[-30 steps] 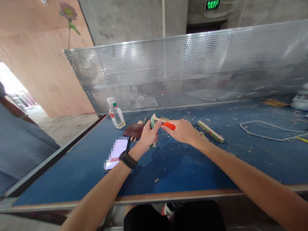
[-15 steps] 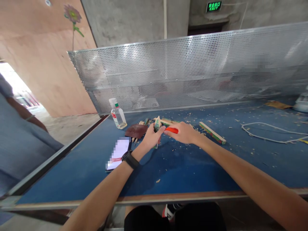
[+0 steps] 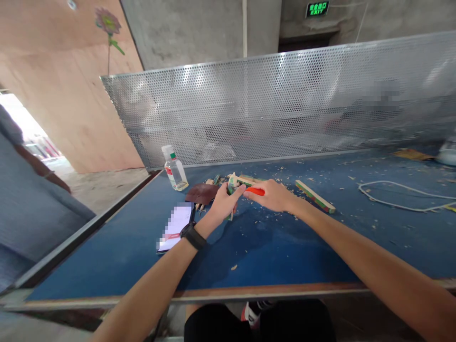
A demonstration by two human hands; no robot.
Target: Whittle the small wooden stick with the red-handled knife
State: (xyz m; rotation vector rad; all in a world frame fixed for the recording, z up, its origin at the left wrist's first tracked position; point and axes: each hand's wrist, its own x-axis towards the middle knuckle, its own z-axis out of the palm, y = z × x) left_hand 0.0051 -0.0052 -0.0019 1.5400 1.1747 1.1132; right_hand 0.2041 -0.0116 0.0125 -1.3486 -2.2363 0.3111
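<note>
My left hand (image 3: 226,202) is closed around a small wooden block (image 3: 232,180), pale on its cut faces and green in places. Its tip pokes up above my fingers and a lower end shows beneath them. In my right hand (image 3: 275,195) is an orange-handled knife (image 3: 255,191), pointed left at the block. The thumb of my left hand lies close to the knife's front end; the blade itself is too small to make out. Behind both hands lie wooden strips (image 3: 249,179) among shavings. Brown sandpaper (image 3: 202,194) rests left of my left hand.
A phone (image 3: 176,228) lies by my left wrist, with a clear bottle (image 3: 174,170) behind it. To the right are a painted wooden stick (image 3: 315,196) and a white cable loop (image 3: 395,195). A perforated metal screen (image 3: 263,104) backs the blue table (image 3: 285,259). A person (image 3: 32,190) stands at left.
The block in my left hand has tilted slightly, and the knife has shifted a little with my right hand. The person at left has moved slightly. The rest looks the same.
</note>
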